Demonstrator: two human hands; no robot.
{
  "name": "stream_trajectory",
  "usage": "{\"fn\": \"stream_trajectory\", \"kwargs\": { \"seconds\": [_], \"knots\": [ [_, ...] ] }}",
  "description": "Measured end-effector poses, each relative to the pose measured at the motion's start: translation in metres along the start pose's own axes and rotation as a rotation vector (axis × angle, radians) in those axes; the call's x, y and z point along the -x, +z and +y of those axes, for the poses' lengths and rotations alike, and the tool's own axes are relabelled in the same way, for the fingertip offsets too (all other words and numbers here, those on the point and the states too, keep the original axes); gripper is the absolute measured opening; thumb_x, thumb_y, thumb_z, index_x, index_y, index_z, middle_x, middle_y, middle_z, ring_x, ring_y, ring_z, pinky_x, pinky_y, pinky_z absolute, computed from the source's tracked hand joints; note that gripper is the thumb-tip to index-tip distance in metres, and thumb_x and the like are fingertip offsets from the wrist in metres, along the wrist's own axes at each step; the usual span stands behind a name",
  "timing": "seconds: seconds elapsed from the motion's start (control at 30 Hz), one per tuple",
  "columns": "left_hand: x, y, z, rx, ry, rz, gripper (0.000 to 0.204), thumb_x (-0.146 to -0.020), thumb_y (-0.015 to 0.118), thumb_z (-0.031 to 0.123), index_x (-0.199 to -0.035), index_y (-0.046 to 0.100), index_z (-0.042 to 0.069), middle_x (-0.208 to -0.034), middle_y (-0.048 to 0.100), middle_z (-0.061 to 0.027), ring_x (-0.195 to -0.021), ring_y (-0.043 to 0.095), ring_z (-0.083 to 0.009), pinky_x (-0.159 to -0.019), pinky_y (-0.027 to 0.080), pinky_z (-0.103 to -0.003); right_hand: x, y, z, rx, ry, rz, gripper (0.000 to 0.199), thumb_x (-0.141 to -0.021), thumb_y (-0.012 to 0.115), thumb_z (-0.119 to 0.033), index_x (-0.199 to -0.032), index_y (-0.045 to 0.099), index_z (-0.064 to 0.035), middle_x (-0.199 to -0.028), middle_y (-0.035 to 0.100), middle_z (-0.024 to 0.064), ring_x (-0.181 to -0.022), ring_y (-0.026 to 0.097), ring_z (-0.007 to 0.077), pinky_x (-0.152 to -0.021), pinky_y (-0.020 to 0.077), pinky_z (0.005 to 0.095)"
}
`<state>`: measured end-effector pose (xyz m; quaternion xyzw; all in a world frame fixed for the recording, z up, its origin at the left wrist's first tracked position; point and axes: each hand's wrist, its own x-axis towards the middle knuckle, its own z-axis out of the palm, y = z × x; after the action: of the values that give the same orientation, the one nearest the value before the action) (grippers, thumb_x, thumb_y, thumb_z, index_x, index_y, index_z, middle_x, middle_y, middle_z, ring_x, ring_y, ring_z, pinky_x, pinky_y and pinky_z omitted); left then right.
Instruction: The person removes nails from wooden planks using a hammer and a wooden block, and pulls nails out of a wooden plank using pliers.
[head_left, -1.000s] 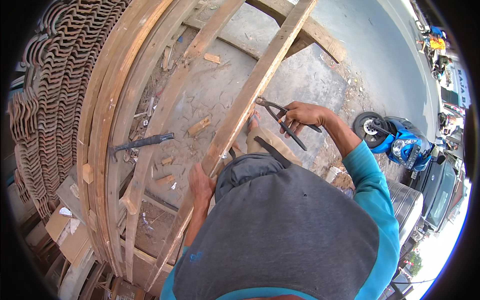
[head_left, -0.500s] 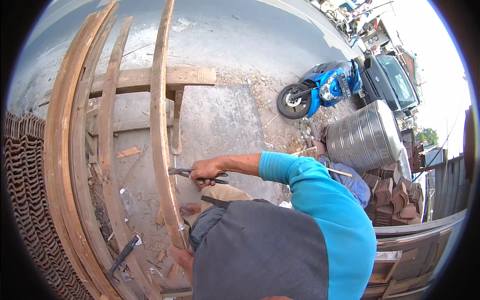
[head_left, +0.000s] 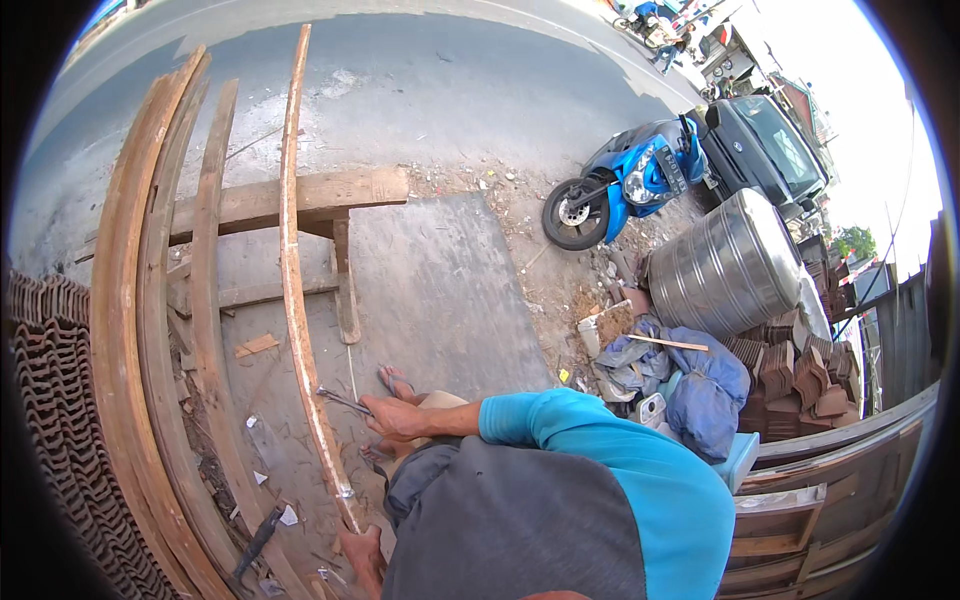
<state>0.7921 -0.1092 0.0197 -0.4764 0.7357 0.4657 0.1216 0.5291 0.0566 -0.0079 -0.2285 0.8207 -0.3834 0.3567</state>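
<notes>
A long, narrow wooden beam runs away from me across a wooden trestle. My left hand is wrapped round its near end. Further along, my right hand is closed on a pair of pliers; their jaws meet the beam's upper face, and the handles are mostly hidden in my fist. Whether a nail sits between the jaws is too small to tell. To the left, a dark-handled hammer lies on another plank.
Several long planks lie at the left beside stacked roof tiles. The trestle's crossbar supports the beam. At the right are a blue motorbike, a dark vehicle, a steel tank and blue bags.
The beam has turned and shows a narrower face upward. My right hand, with the pliers, has shifted to sit lower in view. The whole view has tilted somewhat, showing more road.
</notes>
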Motion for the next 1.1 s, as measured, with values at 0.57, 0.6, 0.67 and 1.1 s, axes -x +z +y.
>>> {"fn": "stream_trajectory", "kwargs": {
  "seconds": [0.57, 0.6, 0.67, 1.1],
  "knots": [
    [-0.080, 0.007, 0.095, -0.050, 0.364, 0.215, 0.061, -0.093, 0.069, 0.030, -0.135, 0.050, -0.009, -0.130, 0.057, -0.0281, -0.121, 0.055, -0.0402, -0.106, 0.041, -0.045, 0.006, -0.098, 0.037, -0.455, 0.220, -0.314, 0.028, -0.094, 0.050, -0.018, -0.113, 0.056, 0.0006, -0.087, 0.067, 0.0104, -0.076, 0.072, 0.0219, -0.063, 0.0583, 0.0358],
    [-0.094, 0.013, 0.106, -0.108, 0.409, 0.236, 0.061, -0.093, 0.069, 0.032, -0.135, 0.051, -0.009, -0.131, 0.057, -0.0293, -0.123, 0.054, -0.0417, -0.107, 0.040, -0.045, 0.003, -0.106, 0.041, -0.461, 0.215, -0.301, 0.028, -0.094, 0.050, -0.018, -0.113, 0.056, 0.0006, -0.087, 0.067, 0.0104, -0.076, 0.072, 0.0219, -0.063, 0.0583, 0.0358],
    [-0.113, 0.020, 0.126, -0.135, 0.423, 0.216, 0.063, -0.094, 0.068, 0.036, -0.135, 0.051, -0.009, -0.132, 0.056, -0.0297, -0.124, 0.053, -0.0423, -0.108, 0.039, -0.046, -0.004, -0.118, 0.052, -0.440, 0.232, -0.317, 0.028, -0.094, 0.048, -0.018, -0.115, 0.055, -0.0005, -0.088, 0.067, 0.0101, -0.076, 0.071, 0.0225, -0.063, 0.0584, 0.0358],
    [-0.208, 0.034, 0.155, -0.047, 0.165, -0.189, 0.079, -0.100, 0.048, 0.061, -0.142, 0.047, -0.005, -0.136, 0.055, -0.0241, -0.122, 0.055, -0.0374, -0.104, 0.043, -0.043, 0.026, -0.169, 0.096, -0.336, 0.177, -0.029, 0.030, -0.092, 0.048, -0.020, -0.112, 0.056, 0.0001, -0.090, 0.069, 0.0120, -0.073, 0.068, 0.0233, -0.068, 0.0551, 0.0409]
  ]
}}
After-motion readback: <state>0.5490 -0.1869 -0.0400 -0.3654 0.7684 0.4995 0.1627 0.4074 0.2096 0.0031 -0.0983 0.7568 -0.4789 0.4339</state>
